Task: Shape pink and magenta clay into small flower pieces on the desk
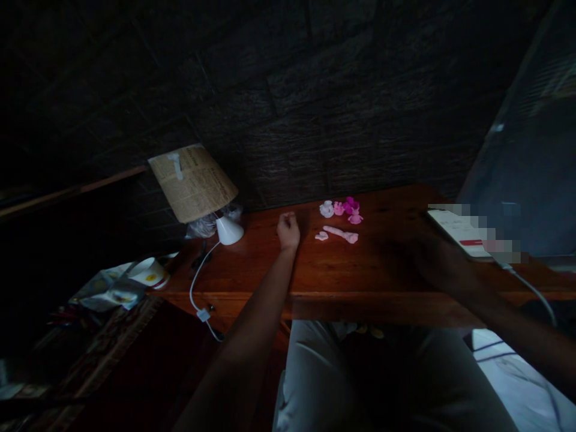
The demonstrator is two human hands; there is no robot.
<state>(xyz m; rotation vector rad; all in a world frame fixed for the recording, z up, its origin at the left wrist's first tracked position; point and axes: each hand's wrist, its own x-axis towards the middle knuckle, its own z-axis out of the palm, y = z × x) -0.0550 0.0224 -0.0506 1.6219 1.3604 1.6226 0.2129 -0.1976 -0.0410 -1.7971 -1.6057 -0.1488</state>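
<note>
My left hand (288, 231) rests on the wooden desk (252, 264) with its fingers curled in and nothing showing in them. To its right lie small pink pieces that look like modelling clay: a long pale pink piece with a wider end (342, 233) and a small pale lump (321, 236). Behind them sit a white piece (326, 209), a pink piece (339, 208), a magenta piece (351, 205) and a pink figure-like piece (355, 217). My right hand (418, 258) is dark and smeared over the desk's right part, so its fingers cannot be made out.
A lamp with a newsprint-like shade (193, 183) and white base (229, 231) stands at the left, its cord (192, 294) hanging over the front edge. A paper cup (149, 273) is further left. At right lies a lit phone-like device (454, 231) with a white cable (533, 288).
</note>
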